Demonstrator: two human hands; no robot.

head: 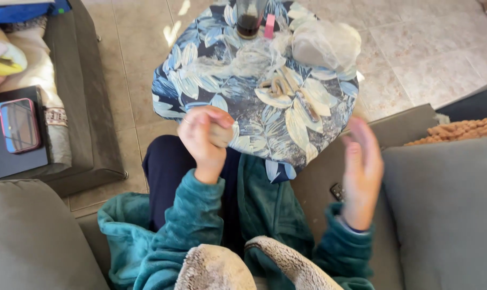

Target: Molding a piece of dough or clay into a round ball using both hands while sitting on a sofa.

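Tiled floor and grey sofa cushions frame a small surface [211, 102] draped in a blue leaf-print cloth, close in front of the seated person's knees.

The left hand [203, 140] is raised just at the near edge of that surface, its fingers [214, 115] curled together around a small pale, rounded thing [223, 134] that they largely hide; what it is cannot be told. The right hand [361, 172] is up beside the sofa cushion, blurred, its fingers [364, 140] straight and loosely apart, holding nothing.

Judging from this, the held thing is best kept low over the cloth, so a slip lands it on fabric and not on the tiles, with the free hand brought in beneath to steady it.

Further out on the surface lie a clear plastic bag [324, 45], a few pale strips [283, 86], a dark drink in a glass [249, 19] and a pink object [269, 26] just beside it. A phone in a red case [19, 124] rests on a black board at the far left.
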